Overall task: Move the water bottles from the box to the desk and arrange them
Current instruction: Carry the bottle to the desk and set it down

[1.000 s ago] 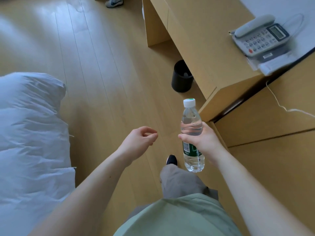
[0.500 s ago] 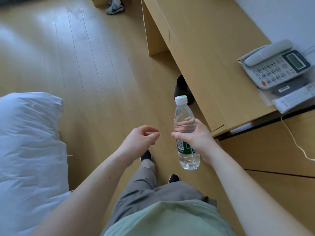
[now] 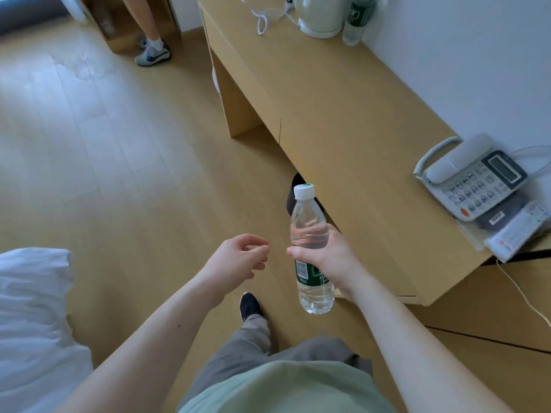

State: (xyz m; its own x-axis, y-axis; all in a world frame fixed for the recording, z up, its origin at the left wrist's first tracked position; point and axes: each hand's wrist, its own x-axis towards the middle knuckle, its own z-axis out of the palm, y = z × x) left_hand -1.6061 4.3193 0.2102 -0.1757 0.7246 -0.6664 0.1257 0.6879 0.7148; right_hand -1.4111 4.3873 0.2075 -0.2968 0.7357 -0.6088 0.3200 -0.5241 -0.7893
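The right hand has its grip wrapped round the middle of a clear water bottle, held over the floor just off the worktop edge. Its long axis runs near upright, the white cap toward twelve o'clock (tipped slightly to eleven). The left hand hangs loosely curled at nine o'clock of it, holding nothing.

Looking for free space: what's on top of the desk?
On the desk: a telephone on papers, a kettle, a cable and one water bottle. Its far end is out of view.
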